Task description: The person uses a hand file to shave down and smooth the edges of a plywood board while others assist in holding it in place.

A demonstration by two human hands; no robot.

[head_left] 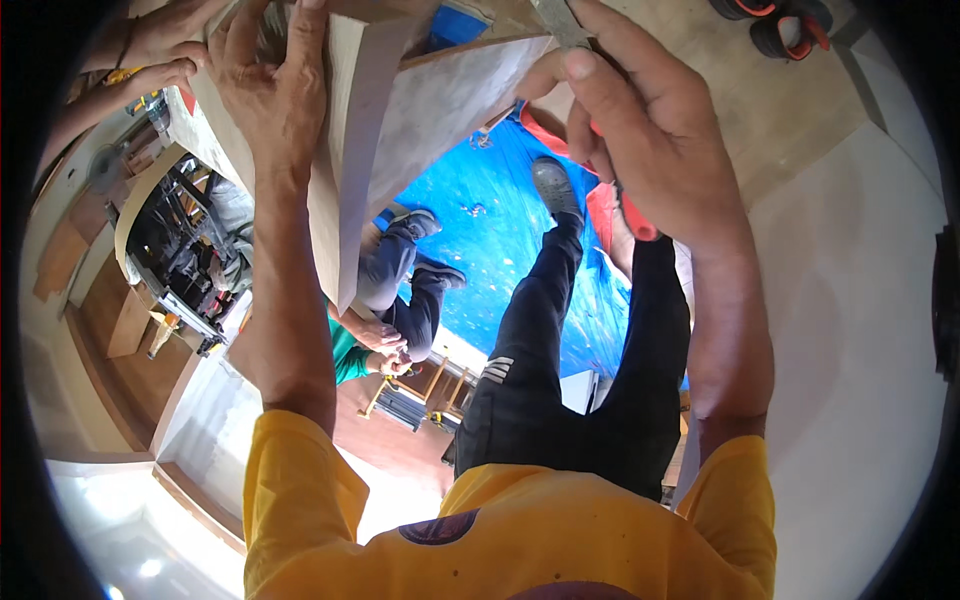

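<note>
My left hand point(272, 95) lies with fingers spread on a pale wooden board point(345, 140) at the upper left. The board stands at a slant, its long edge running down beside my forearm. In my closed right hand point(655, 120), at the upper right, is a flat-bladed hand tool point(641, 226) with a red and dark handle. Its grey metal blade sticks out past my fingers at the top edge; the blade's tip is out of view. A broad whitish panel point(435, 115) stands between my hands, close to the right fingertips.
Another person's hands point(150, 75) are at the far left, near the board. Below it sits a person in a green sleeve point(350, 345). A blue tarp point(480, 240) covers the floor under my feet. A tool container point(180, 245) stands left; orange-and-black items point(795, 35) lie upper right.
</note>
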